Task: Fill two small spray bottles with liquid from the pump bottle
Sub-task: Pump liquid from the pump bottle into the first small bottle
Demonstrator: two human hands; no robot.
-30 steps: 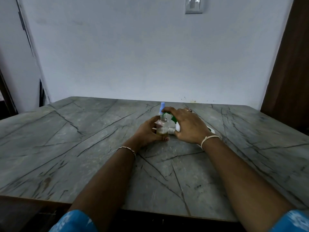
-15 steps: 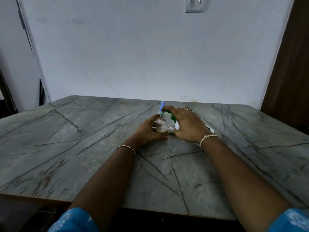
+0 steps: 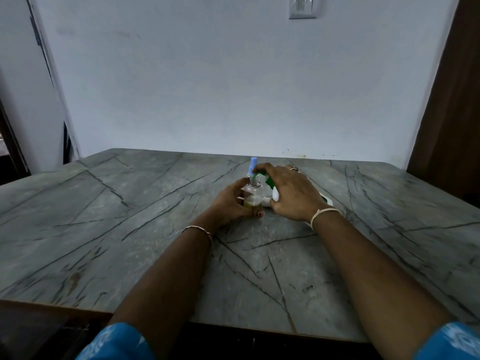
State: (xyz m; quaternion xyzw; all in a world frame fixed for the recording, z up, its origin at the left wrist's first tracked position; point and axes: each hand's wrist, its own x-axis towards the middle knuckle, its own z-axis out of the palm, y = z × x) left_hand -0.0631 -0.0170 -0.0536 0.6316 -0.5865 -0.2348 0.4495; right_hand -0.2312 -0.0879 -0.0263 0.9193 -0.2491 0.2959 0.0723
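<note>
A small clear spray bottle [image 3: 253, 194] stands uncapped on the grey table [image 3: 130, 224], part full of yellowish liquid. My left hand [image 3: 230, 203] grips it from the left. The white pump bottle with a green pump head [image 3: 269, 181] leans toward it, its spout over the small bottle's open neck. My right hand [image 3: 291, 193] covers the pump bottle, fingers curled over the pump head. A second small bottle with a light blue cap [image 3: 253, 163] shows just behind, mostly hidden.
The marble-patterned table runs wide to both sides, with its front edge close to me. A pale wall stands behind it, bearing a switch plate [image 3: 302, 6]. A dark wooden panel [image 3: 452, 100] rises at the right.
Both hands and the bottles stay almost where they were; only the view shifts slightly.
</note>
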